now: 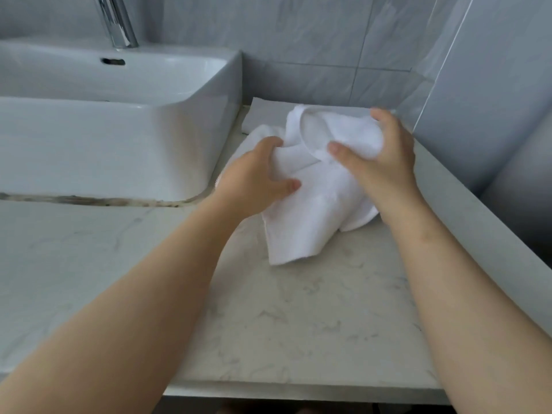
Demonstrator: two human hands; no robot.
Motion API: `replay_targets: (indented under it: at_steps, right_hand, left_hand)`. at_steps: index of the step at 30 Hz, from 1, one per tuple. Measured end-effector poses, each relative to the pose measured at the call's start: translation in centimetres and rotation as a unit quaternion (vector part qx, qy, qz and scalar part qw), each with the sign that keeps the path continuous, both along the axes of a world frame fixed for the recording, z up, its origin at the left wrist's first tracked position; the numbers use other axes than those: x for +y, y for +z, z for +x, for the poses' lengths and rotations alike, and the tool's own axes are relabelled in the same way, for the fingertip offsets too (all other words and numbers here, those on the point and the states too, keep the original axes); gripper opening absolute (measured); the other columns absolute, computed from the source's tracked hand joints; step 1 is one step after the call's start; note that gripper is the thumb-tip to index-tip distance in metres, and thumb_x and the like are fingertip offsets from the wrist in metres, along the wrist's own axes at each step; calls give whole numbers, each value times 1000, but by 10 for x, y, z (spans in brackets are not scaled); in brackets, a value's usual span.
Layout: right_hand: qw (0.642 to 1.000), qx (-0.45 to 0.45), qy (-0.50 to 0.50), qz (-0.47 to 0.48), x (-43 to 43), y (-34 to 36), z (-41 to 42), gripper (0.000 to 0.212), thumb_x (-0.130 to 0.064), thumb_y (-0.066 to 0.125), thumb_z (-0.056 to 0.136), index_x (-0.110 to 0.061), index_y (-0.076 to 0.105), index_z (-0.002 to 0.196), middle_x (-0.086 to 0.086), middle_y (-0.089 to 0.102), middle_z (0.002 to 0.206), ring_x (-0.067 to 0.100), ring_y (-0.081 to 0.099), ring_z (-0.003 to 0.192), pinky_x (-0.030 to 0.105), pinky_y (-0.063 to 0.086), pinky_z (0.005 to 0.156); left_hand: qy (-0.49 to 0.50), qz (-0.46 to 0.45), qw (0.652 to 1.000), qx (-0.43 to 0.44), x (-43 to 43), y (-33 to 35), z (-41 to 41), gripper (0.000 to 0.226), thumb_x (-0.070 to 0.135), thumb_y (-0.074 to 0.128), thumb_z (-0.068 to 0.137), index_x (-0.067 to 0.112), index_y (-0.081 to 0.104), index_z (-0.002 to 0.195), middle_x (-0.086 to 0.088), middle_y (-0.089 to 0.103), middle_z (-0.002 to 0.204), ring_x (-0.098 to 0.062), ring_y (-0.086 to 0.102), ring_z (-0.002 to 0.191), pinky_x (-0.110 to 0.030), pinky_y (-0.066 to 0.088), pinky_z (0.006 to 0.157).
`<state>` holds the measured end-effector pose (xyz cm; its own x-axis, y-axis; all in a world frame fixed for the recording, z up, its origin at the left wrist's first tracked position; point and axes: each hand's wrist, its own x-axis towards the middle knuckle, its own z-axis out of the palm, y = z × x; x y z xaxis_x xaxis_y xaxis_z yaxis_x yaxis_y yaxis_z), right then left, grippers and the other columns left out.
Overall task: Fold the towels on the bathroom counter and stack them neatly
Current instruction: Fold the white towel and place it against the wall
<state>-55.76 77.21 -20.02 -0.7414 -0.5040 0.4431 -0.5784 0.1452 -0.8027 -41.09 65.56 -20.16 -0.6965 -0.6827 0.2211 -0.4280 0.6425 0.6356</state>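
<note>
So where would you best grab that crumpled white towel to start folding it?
Probably by the two corners of its loose near edge, coming from the front. The towel is bunched between the left hand and right hand, and only that flap hangs flat and free over the counter.

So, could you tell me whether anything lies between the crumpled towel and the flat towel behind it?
Nothing visible does. Both hands, left and right, grip the crumpled towel, and the flat towel lies right behind it, uncovered.
</note>
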Motion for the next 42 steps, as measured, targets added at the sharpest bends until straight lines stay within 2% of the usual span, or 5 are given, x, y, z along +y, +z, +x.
replay_targets:
  at_steps: [3, 7, 14, 23, 42]
  right_hand:
    - [983, 51, 94, 150, -1, -5, 3, 96, -46, 82, 61, -40, 28, 140, -5, 10, 153, 17, 21, 136, 25, 24, 98]
    - [990, 114, -17, 86, -1, 0, -7, 23, -31, 65, 81, -23, 60, 102, -4, 61, 96, 11, 53, 78, 3, 33, 58]
    - [899, -371, -30, -229, 13, 12, -16, 23, -21, 56, 89, -13, 60, 111, 2, 67, 102, 15, 66, 81, 22, 52, 61]
    - [954, 203, -134, 174, 5, 5, 3, 71, -40, 59, 78, -42, 26, 141, -7, 34, 147, 27, 29, 134, 53, 17, 109]
    - [983, -152, -50, -85, 6, 0, -14, 19, -21, 61, 84, -12, 54, 68, -2, 51, 64, 16, 50, 67, 28, 41, 60]
  left_hand:
    - [20, 55, 996, 67, -2, 2, 0, 49, 30, 73, 77, 31, 51, 121, 12, 53, 99, -17, 55, 100, -33, 47, 86]
    - [8, 175, 965, 195, -3, 8, 5, 30, 17, 76, 73, 29, 62, 96, 10, 64, 94, -13, 63, 92, -27, 54, 76]
    - [10, 195, 929, 315, -4, 17, 11, 23, 12, 72, 77, 30, 58, 82, 11, 63, 81, -5, 62, 74, -16, 51, 60]
    - [10, -132, 980, 147, 0, 14, 7, 15, 20, 64, 82, 20, 55, 93, 7, 52, 92, -9, 43, 80, -10, 31, 61]
    - [34, 18, 967, 254, 5, 21, 13, 33, 41, 56, 89, 30, 49, 119, 8, 47, 120, -9, 49, 105, -18, 38, 83]
